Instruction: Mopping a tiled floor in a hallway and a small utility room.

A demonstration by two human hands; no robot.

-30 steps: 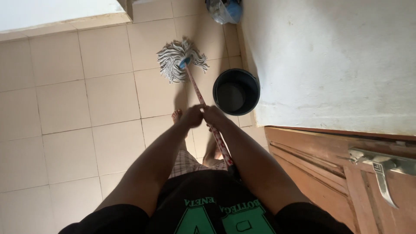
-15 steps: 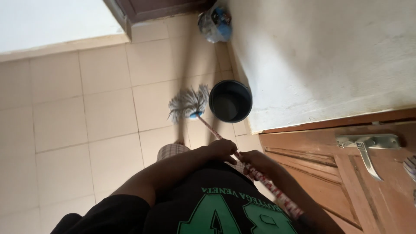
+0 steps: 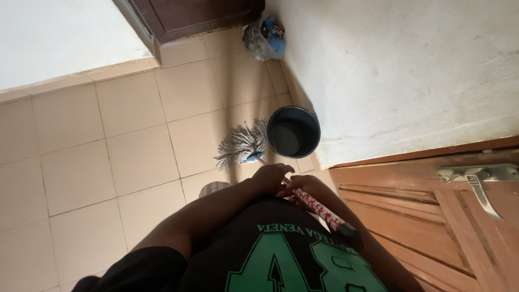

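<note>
Both hands hold a string mop w/ a red-and-white patterned handle [image 3: 319, 208]. Left hand [image 3: 270, 177] is closed around the handle nearer the mop head; right hand [image 3: 304, 187] is closed around it just behind, touching or nearly touching the left. Each grip is wrapped on the handle. The handle runs diagonally from the mop head toward the lower right, its dark end cap lying over the black shirt w/ green print [image 3: 281, 254].

The grey-white string mop head [image 3: 241, 145], w/ a blue collar where it meets the handle, lies on the beige tiled floor [image 3: 108, 157], strands fanned up and to the left. Just beside it on the right, near touching, stands a round black plastic bucket [image 3: 293, 131], upright, set against the base of a rough white wall [image 3: 405, 70]. Can't tell what's inside the bucket.

In the far corner, a clear plastic bag w/ blue and dark items [image 3: 262, 37] sits on the floor by a dark brown door [image 3: 200, 15]. At right, a reddish-brown wooden door [image 3: 421, 216] w/ a silver lever handle [image 3: 481, 184].
</note>
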